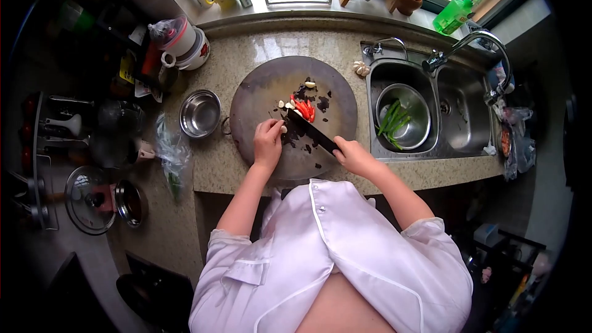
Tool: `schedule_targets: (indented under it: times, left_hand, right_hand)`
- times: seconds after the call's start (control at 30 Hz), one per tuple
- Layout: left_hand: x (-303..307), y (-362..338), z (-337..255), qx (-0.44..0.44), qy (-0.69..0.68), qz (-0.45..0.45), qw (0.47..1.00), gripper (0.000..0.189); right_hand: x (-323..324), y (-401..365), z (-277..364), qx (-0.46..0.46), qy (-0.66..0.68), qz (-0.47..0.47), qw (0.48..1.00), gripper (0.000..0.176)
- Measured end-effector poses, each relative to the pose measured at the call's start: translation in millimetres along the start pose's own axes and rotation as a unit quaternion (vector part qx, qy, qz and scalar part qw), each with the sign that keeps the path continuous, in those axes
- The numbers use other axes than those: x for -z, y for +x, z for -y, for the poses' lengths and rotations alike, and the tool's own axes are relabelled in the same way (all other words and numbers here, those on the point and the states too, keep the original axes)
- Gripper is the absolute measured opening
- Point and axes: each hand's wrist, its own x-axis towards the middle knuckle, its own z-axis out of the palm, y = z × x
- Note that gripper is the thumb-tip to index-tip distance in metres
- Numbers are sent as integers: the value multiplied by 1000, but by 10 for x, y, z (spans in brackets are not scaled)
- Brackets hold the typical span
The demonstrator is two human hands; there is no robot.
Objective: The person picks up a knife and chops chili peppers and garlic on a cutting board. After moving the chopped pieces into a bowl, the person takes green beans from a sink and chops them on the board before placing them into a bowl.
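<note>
My right hand is wrapped round the handle of a dark-bladed kitchen knife. The blade points up and left across the round cutting board, its tip beside the cut red chili peppers. At the board's lower left, my left hand pinches a garlic clove with its fingers, left of the blade. Pale garlic pieces lie by the chilies, and another clove rests farther back. Dark wet scraps are scattered around them on the board.
A steel bowl stands left of the board. Right of it, the double sink holds a steel basin with green vegetables. A garlic bulb sits by the sink rim. A plastic bag lies at left.
</note>
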Motion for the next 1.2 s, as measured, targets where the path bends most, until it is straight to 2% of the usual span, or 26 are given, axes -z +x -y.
schedule_targets:
  times: [0.07,0.27,0.5,0.67,0.97,1.2]
  left_hand:
    - [1,-31,8,-42,45,13,998,17]
    - [-84,-82,100,-81,68,-5,994,16]
    - [-137,-105,195,-89,67,-16,994,16]
    - [-119,-106,161,-87,46,-24,995,17]
    - [-126,-120,170,-78,36,-34,996,14]
    - [-136,-134,194,-77,46,-43,995,13]
  right_hand:
    - [-4,-26,11,-3,-15,-4,1000,18]
    - [35,-53,165,28,-77,9,997,17]
    - [90,-15,252,33,-111,42,992,14]
    - [-64,171,226,28,-75,84,993,13]
    - [40,49,363,26,-113,61,991,15]
    - [99,74,360,35,-118,88,988,13]
